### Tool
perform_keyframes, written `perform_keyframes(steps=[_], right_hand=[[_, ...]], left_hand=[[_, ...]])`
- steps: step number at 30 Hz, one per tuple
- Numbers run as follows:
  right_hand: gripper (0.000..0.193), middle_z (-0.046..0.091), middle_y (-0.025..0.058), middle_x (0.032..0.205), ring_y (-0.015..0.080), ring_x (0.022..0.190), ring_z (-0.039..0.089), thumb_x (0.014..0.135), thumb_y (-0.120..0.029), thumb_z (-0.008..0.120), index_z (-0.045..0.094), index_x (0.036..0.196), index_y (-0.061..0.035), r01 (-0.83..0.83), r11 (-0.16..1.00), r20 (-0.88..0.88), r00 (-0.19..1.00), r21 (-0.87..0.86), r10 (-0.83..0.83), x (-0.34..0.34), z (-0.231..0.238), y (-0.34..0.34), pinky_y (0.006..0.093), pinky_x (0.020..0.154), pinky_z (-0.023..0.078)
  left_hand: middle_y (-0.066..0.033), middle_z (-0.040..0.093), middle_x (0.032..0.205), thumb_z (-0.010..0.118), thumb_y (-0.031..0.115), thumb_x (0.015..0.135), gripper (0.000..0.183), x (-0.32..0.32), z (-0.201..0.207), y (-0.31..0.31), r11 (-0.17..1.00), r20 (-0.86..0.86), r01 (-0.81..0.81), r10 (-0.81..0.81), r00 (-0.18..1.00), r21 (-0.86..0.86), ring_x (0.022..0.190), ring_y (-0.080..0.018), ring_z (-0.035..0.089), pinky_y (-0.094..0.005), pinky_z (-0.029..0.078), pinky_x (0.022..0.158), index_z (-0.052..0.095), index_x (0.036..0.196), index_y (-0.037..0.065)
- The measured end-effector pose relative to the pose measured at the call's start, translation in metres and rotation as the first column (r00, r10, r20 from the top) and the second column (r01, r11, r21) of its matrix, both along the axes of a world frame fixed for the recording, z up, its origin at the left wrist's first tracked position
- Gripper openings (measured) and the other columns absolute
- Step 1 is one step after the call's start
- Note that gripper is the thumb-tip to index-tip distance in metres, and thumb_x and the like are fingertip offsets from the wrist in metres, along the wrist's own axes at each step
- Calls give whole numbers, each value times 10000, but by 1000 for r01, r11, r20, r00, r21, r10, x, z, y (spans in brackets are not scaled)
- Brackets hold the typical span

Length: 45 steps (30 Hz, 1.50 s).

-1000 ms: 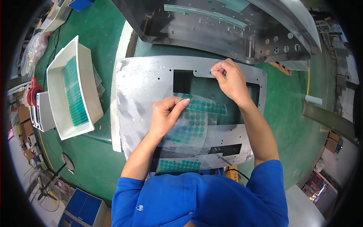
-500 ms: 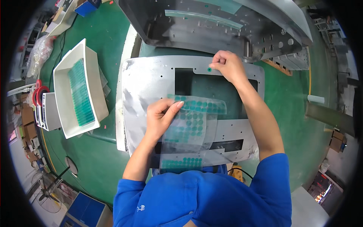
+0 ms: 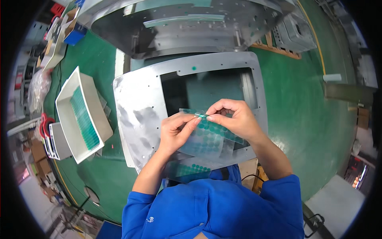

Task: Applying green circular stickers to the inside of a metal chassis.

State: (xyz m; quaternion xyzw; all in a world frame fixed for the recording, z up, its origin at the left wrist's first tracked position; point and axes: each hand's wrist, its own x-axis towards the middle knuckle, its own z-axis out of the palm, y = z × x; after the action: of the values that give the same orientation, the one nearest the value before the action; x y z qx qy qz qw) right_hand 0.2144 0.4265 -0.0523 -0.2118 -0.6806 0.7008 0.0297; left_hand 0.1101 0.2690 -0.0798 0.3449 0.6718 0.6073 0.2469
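My left hand pinches the top edge of a clear sheet of green round stickers between thumb and fingers. Right beside it, my right hand is closed in a pinch on the same edge, at a green sticker; how far that sticker is lifted is hidden by the fingertips. More clear sticker sheets hang below, towards my body. Beneath both hands lies a flat grey metal panel with a large rectangular opening and small holes. One green sticker dot sits on its far strip.
A large grey metal housing stands beyond the panel. To the left, a cream bin holds a green sheet. Red-handled scissors are left of the bin. A wooden pallet lies at the back right.
My right hand has come back from the panel's far strip to the sheet at my left hand. The green dot stays on the strip. The whole view has shifted.
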Motion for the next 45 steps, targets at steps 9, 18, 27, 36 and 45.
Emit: perform_keyframes(steps=[9,18,27,36,45], right_hand=[[91,621,32,772,118,715,577,737,-56,641,594,808,-26,250,947,-46,968,199,-246,27,-12,9,241,634,440],[91,605,61,796,202,714,582,707,-20,632,574,776,-31,416,581,-352,908,699,-227,27,-35,14,290,622,449],[56,521,12,788,63,646,464,746,-15,602,586,799,-14,367,784,128,864,501,-486,73,-64,111,205,585,387],[55,521,49,757,138,602,505,732,-53,608,605,782,-30,284,783,192,872,553,-451,66,-65,116,265,593,425],[49,505,14,728,73,563,428,721,-30,624,610,766,-15,258,730,186,865,633,-466,63,-65,115,219,544,389]], left_hand=[[-39,582,670,626,1,761,65,7,-8,41,988,-35,150,-152,988,-46,573,-72,502,-192,363,498,642,822,-17],[-35,572,609,648,64,762,74,12,-17,67,989,83,66,-55,995,-134,512,-57,472,-189,357,460,646,775,-9],[19,539,602,648,106,784,121,9,-36,60,978,257,-2,56,965,-207,518,-15,408,-166,304,455,645,795,-15],[17,557,619,647,110,788,121,9,-40,57,983,243,-21,66,968,-182,544,-20,443,-152,330,490,649,809,-9],[26,555,622,646,112,791,126,11,-38,57,980,277,-41,95,956,-194,550,-16,438,-150,329,501,647,805,-13]])
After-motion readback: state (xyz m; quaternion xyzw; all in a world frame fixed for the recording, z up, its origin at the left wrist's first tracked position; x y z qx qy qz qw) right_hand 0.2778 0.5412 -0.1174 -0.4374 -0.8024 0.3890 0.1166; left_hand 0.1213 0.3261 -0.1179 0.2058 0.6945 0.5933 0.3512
